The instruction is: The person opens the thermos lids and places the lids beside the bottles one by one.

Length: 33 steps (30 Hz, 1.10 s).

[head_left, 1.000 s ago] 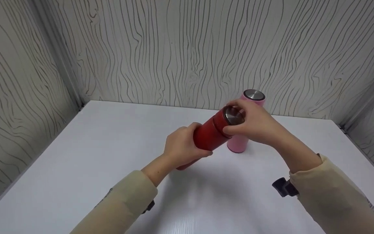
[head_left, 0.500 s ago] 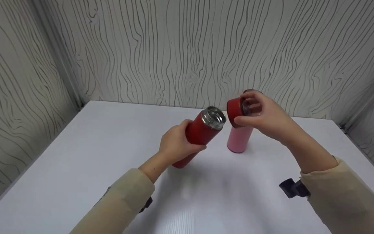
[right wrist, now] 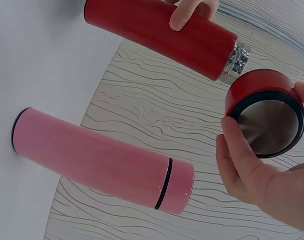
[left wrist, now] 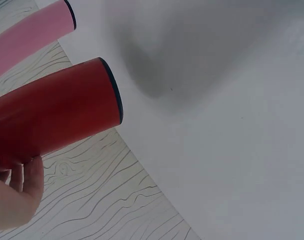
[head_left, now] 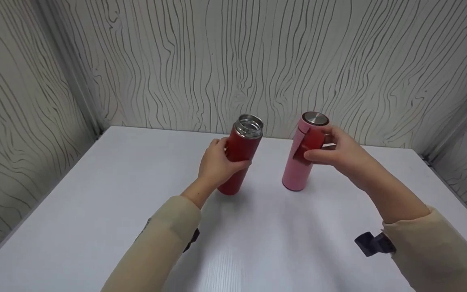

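My left hand (head_left: 218, 163) grips a red thermos bottle (head_left: 239, 152) round its upper body. The bottle leans slightly, and its bare steel neck (head_left: 249, 126) is uncovered at the top. Between thumb and fingers, my right hand (head_left: 341, 151) holds the red lid (head_left: 311, 142), turned on its side. In the right wrist view the lid's brushed steel top (right wrist: 269, 126) faces the camera. Behind the lid in the head view, a pink thermos bottle (head_left: 296, 174) stands upright with its own lid on. The left wrist view shows the red bottle's dark-rimmed base (left wrist: 112, 92) over the white surface.
The white table (head_left: 136, 170) carries the pink bottle right of centre. Pale wood-grain panels rise behind it (head_left: 201, 61) and on both sides. Dark clips (head_left: 374, 244) are fixed at the beige sleeves (head_left: 428, 247).
The lid came off the red bottle and my right hand took it rightward, in front of the pink bottle. My left hand moved the red bottle slightly left and tipped it more upright.
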Each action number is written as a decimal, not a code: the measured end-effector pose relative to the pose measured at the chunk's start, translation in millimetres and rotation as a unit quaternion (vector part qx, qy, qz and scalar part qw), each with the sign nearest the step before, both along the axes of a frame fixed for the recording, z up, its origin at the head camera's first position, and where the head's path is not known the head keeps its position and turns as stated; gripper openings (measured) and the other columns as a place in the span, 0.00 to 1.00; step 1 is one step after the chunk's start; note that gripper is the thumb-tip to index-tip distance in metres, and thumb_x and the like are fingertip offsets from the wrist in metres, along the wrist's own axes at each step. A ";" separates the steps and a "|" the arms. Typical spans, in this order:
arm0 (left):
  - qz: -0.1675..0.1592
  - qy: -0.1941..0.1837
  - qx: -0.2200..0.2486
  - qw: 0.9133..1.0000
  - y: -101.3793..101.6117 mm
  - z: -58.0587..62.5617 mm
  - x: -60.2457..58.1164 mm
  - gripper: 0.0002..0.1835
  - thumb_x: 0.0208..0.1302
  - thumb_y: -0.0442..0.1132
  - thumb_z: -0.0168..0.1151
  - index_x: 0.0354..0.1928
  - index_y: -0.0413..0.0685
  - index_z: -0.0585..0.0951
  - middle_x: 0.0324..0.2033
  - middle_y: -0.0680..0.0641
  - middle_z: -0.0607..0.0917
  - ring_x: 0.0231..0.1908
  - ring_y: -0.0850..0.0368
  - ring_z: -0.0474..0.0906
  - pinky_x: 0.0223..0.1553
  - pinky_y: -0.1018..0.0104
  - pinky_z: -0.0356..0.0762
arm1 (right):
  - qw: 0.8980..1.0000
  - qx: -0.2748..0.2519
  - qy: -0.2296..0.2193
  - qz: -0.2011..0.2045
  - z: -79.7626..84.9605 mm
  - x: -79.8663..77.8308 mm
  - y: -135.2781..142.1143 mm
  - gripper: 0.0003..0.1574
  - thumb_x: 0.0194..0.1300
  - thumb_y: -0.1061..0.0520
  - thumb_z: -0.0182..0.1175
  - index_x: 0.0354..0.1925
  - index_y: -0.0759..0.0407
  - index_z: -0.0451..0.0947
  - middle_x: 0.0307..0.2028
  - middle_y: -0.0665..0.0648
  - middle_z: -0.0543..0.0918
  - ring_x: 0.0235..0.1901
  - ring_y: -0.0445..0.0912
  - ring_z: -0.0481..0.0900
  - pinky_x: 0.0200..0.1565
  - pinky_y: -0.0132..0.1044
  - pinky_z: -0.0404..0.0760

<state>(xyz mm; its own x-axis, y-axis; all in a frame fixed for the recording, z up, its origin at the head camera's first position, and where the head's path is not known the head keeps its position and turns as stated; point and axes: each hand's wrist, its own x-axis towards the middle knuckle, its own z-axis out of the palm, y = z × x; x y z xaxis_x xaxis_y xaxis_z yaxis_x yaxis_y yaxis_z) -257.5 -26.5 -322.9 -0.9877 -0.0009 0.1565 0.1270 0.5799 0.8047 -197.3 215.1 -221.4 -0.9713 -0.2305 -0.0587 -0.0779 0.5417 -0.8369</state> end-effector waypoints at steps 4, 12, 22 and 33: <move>0.010 -0.006 0.021 1.000 -1.7 -5.0 -11.6 0.35 0.52 0.45 0.70 0.62 0.47 0.67 0.54 0.48 0.74 0.58 0.54 0.71 0.60 0.57 0.71 | 1.000 0.011 -0.011 0.011 -1.7 0.9 3.5 0.50 0.61 0.54 0.56 0.72 0.63 0.41 0.62 0.67 0.62 0.62 0.60 0.62 0.63 0.57 0.64; 0.025 -0.011 0.062 0.998 -4.4 -16.9 -27.4 0.34 0.54 0.39 0.68 0.62 0.45 0.66 0.57 0.46 0.75 0.60 0.52 0.71 0.63 0.56 0.67 | 1.000 0.019 -0.023 0.004 -5.7 0.0 6.8 0.47 0.61 0.53 0.56 0.69 0.65 0.46 0.61 0.68 0.64 0.62 0.60 0.61 0.63 0.58 0.63; 0.028 -0.010 0.074 0.997 -7.5 -22.6 -38.3 0.34 0.55 0.37 0.67 0.63 0.44 0.63 0.58 0.45 0.73 0.62 0.51 0.68 0.65 0.55 0.65 | 0.999 0.025 -0.031 -0.003 -8.2 -2.7 6.9 0.48 0.60 0.54 0.57 0.70 0.65 0.44 0.63 0.68 0.61 0.63 0.61 0.59 0.64 0.59 0.62; 0.018 -0.017 0.083 0.996 -8.6 -26.6 -44.1 0.36 0.57 0.37 0.65 0.65 0.44 0.60 0.60 0.44 0.71 0.63 0.50 0.66 0.65 0.55 0.64 | 0.999 -0.010 -0.030 0.008 -17.3 -6.1 2.7 0.45 0.59 0.57 0.56 0.68 0.66 0.46 0.62 0.67 0.63 0.63 0.59 0.61 0.65 0.57 0.61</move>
<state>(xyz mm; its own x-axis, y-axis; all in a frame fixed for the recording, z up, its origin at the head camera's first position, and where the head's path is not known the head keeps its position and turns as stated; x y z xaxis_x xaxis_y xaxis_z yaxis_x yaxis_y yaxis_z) -301.5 -35.1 -349.4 -0.9913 -0.0603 0.1173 0.0788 0.4419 0.8936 -203.3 217.8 -238.7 -0.9621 -0.2484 -0.1123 -0.0357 0.5231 -0.8516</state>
